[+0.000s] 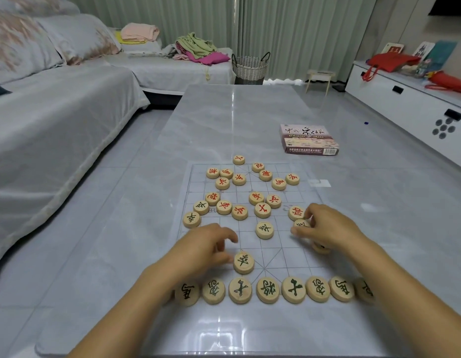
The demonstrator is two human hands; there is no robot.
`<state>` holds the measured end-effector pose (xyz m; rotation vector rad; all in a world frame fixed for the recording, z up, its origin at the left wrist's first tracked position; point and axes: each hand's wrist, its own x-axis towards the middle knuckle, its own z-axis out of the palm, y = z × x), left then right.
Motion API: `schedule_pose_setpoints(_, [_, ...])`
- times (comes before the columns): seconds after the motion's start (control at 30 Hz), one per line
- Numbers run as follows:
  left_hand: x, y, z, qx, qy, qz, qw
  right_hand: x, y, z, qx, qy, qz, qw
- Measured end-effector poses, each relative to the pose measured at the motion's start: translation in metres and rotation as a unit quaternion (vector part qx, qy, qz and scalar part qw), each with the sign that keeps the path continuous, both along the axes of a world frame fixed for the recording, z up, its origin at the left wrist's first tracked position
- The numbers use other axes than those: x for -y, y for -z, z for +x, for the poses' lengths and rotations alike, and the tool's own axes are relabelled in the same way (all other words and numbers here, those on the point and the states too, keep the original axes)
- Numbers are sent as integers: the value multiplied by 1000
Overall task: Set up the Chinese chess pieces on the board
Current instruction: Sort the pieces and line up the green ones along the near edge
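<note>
A clear plastic chess board [283, 251] lies on the grey table. Several round wooden pieces with dark characters stand in a row [267, 290] along the board's near edge. Red-lettered pieces [263, 210] lie scattered over the far half, with a few dark ones [201, 207] at the left. My left hand [206, 248] touches a dark-lettered piece [243, 262] with its thumb and fingertips, just above the row. My right hand [325, 226] pinches another dark piece [301, 225] beside a red one [296, 212]. One more piece [321, 248] sits half hidden under that wrist.
The purple chess box [309, 139] lies on the table beyond the board at the right. A grey-covered sofa [56, 120] runs along the left. A white cabinet [410, 99] stands to the right, and a woven basket [250, 67] sits past the table's far end.
</note>
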<state>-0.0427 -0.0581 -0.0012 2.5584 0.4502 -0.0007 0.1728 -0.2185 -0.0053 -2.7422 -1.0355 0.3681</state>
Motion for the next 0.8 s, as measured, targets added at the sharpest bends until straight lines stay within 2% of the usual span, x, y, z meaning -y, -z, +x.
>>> schedule_pose_setpoints(0.1, [9, 2, 15, -49, 57, 4, 997, -9, 2, 2, 19, -2, -21, 1000])
schedule_pose_setpoints(0.2, [6, 4, 19, -64, 72, -16, 995, 6, -11, 25, -28, 25, 87, 995])
schedule_pose_setpoints(0.27, [4, 5, 19, -62, 70, -23, 995, 25, -17, 45, -19, 12, 146, 989])
schedule_pose_setpoints(0.37, [3, 7, 16, -53, 64, -23, 996, 50, -6, 61, -32, -58, 120, 991])
schedule_pose_setpoints(0.47, [3, 8, 15, -53, 72, -20, 996, 64, 8, 62, -91, -118, 88, 985])
schedule_pose_setpoints(0.57, [4, 6, 18, -76, 103, -4, 992, 68, 12, 65, -123, -78, 124, 982])
schedule_pose_setpoints(0.67, [4, 5, 21, -92, 107, 14, 990, 65, 19, 65, -91, -6, 111, 990])
schedule_pose_setpoints(0.8, [3, 6, 24, -88, 81, 30, 992, 61, 22, 58, -76, -11, 120, 990])
